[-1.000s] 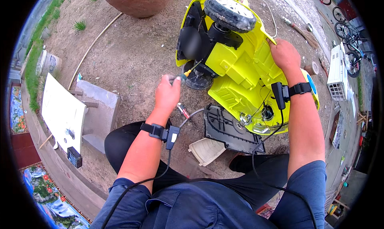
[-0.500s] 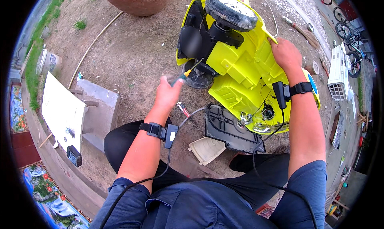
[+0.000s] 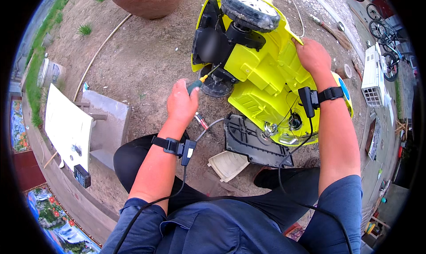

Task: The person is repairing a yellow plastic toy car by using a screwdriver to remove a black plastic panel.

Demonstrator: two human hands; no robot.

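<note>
head view, and gripping a green-and-yellow screwdriver (image 3: pixel 195 84) in the closed left hand (image 3: pixel 182 104), tip pointing at the black underside parts (image 3: pixel 225 49); touching or not, cannot tell. clutching the right rim of the yellow toy-vehicle body (image 3: pixel 259 63) with the right hand (image 3: pixel 313 57), underside exposed, far and right of centre, just beyond a dark panel (image 3: pixel 250 141). likely light, stiff, thin plastic, probably heavier toward the wheel (image 3: pixel 250 13). best held by that rim, clear of the possibly fragile shiny part (image 3: pixel 270 129).

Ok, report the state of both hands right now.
Left hand: closed, holding a slim green-and-yellow-handled metal screwdriver.
Right hand: closed on the edge of the bright yellow plastic toy-vehicle body.
</note>
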